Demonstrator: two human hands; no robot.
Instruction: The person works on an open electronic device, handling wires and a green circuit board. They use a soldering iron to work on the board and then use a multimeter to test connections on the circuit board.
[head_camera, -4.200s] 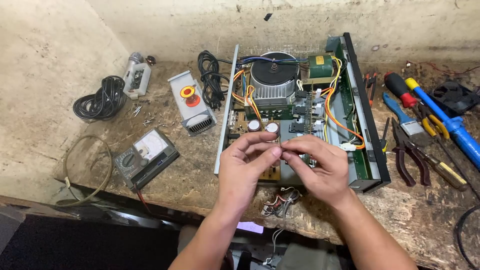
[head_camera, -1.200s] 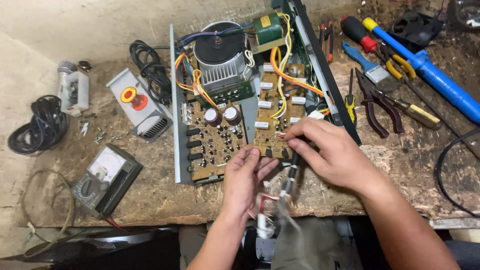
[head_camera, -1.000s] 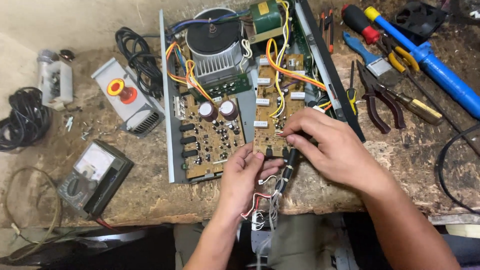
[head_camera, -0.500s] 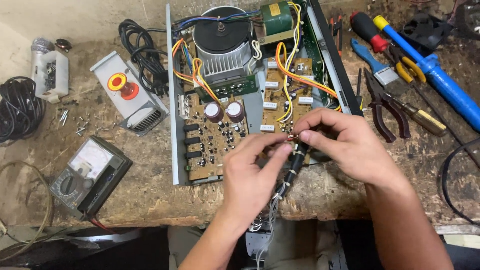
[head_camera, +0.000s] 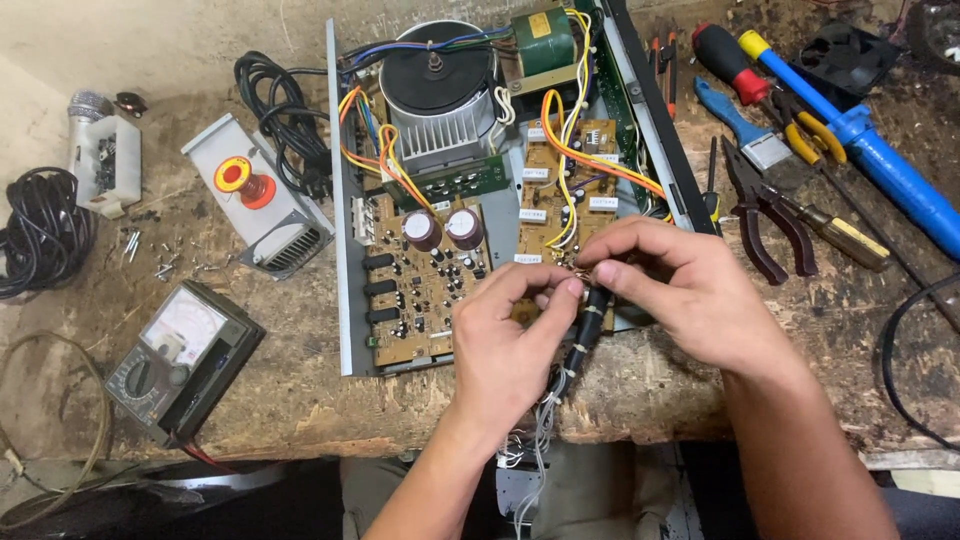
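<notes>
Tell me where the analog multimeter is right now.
In the head view, the analog multimeter lies at the lower left of the wooden bench, left of the open amplifier chassis, below the grey box.

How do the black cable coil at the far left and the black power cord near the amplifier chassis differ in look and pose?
The cable coil is wound in a neat round loop; the power cord is bunched loosely, with irregular folds. The coil lies at the bench's left edge, partly cut off by the frame; the cord lies whole in view, between the grey box and the chassis. Both are black, lie flat, and neither hand touches them.
</notes>
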